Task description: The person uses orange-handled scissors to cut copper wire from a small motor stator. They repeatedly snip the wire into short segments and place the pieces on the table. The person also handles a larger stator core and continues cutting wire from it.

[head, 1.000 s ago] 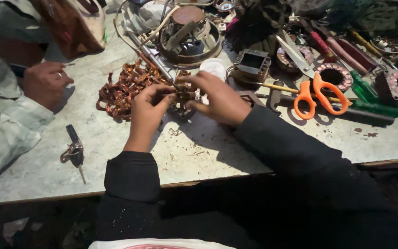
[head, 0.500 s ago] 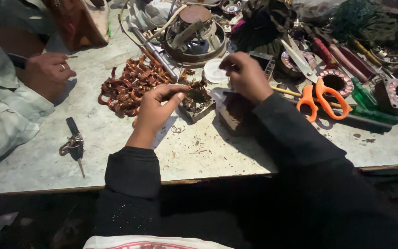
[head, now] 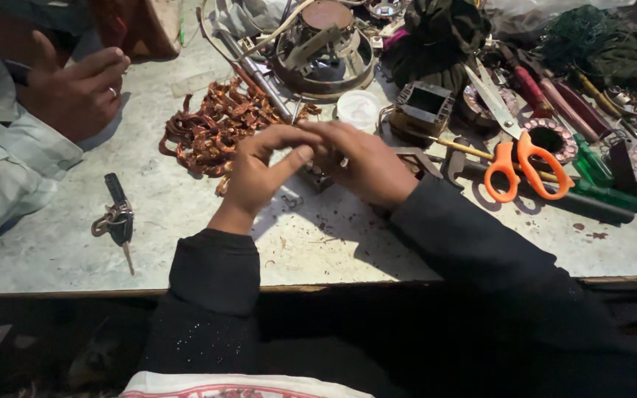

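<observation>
A person in dark sleeves works at a pale, stained worktop [head: 186,243], seen from above. Both hands meet near the middle of the worktop, over a small metal piece [head: 317,177] that lies mostly hidden beneath them; only a dark corner shows between the wrists. The left hand [head: 259,173] has its fingers curled and its thumb stretched toward the right hand [head: 366,166], whose fingers bend down over the piece. Fingertips of the two hands touch or nearly touch; whether either hand truly pinches the piece cannot be told.

Just behind the left hand, toward the far edge, lies a heap of coppery wire coils [head: 211,125]. Orange-handled scissors [head: 528,166] lie to the right of the hands, near a green-handled screwdriver [head: 606,180]. A round metal motor housing [head: 326,44] sits at the far edge. A set of keys [head: 116,217] lies apart toward the left edge. Another person's hand [head: 75,88], in a light sleeve, rests at the far left corner.

Judging from the pose, the fine fingertip work would go best with the piece pressed steady against the worktop and small, even pulls, so thin wire neither snaps nor scatters.
</observation>
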